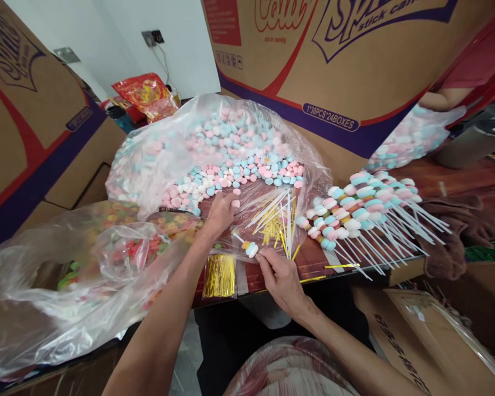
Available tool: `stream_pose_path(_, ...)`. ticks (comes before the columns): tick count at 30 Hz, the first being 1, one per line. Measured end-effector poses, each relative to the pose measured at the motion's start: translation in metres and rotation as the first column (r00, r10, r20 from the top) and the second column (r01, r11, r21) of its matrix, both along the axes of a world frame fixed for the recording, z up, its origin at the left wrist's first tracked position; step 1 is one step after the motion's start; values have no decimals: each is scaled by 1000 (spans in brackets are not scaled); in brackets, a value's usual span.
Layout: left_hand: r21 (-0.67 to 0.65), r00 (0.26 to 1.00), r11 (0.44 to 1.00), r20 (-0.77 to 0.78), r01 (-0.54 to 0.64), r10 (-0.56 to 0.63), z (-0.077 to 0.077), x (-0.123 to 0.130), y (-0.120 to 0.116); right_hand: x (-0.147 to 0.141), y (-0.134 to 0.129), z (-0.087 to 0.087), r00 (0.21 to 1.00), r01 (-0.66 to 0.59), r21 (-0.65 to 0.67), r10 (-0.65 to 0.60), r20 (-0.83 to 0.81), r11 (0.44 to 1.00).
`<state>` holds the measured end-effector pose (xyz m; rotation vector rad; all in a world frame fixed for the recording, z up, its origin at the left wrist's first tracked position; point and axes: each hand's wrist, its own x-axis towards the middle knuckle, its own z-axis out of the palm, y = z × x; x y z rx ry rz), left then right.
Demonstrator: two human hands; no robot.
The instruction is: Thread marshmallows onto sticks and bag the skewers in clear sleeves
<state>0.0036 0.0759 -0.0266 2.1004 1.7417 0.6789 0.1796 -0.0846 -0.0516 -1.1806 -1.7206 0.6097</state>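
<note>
Candy stick (pixel 251 248) is hanging out pinched in the right hand's (pixel 282 278) grip

Left hand's (pixel 221 213) grip is pinching a pink candy (pixel 235 203), pile (pixel 225 179) sitting just behind

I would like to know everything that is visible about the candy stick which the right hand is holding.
The candy stick is only partly loaded. A short, bare white tip points up and left; next comes an orange piece, then matte, rounded tablets in white and pale blue. It lies slanted in the picture, its lower end at the pinched fingertips of the right hand. Whether it touches what lies beneath is not clear.
</note>
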Motion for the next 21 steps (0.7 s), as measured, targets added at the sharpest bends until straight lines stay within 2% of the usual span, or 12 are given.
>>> stream_pose_path(2,44,996,997,-62,61,-58,1,0,-6,0,0,1,1000,14,-20,-15,-19,1000)
stream_pose_path(4,71,996,994,-37,82,-79,4,0,-13,0,0,2,999,23,-29,-24,-32,999)
stream_pose_path(7,50,977,999,213,13,-23,8,-2,-28,0,0,5,998,31,-39,-33,-48,999)
stream_pose_path(9,-51,883,999,469,-10,33,8,-1,-42,1,0,7,997,37,-66,-42,-71,997)
stream_pose_path(11,-163,725,987,680,2,110,7,1,-58,2,-1,8,993,42,-110,-53,-105,993)
stream_pose_path(14,-261,531,965,817,-6,224,4,6,-79,4,-1,10,987,31,-170,-57,-148,985)
stream_pose_path(17,-291,442,956,861,23,252,4,10,-90,5,0,10,986,11,-190,-43,-164,982)
stream_pose_path(21,-273,410,962,881,32,236,7,12,-96,4,1,10,988,-3,-194,-27,-152,981)
